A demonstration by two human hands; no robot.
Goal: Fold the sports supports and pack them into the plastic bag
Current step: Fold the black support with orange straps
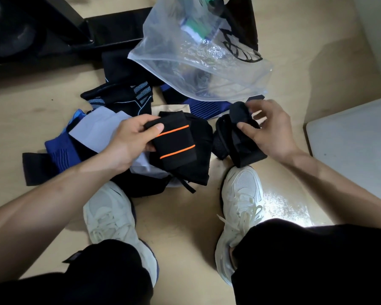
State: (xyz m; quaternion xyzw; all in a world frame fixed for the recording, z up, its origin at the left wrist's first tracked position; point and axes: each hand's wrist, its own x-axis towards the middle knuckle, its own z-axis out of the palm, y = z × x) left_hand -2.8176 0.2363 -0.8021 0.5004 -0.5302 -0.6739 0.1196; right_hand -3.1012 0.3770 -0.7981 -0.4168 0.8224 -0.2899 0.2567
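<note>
The person squats over a wooden floor, white sneakers planted on either side of a heap of sports supports. The left hand holds a folded black support with two orange stripes, thumb pressed on its top edge and fingers curled beneath, pinching it above a black garment on the pile. The right hand grips a plain black support that is bunched and partly rolled, thumb and fingers closed around its upper end while the rest hangs toward the right sneaker. Just beyond both hands lies the clear plastic bag, its mouth toward the pile and some items already inside. Blue-and-black knit supports and a pale sheet lie scattered to the left on the floor.
</note>
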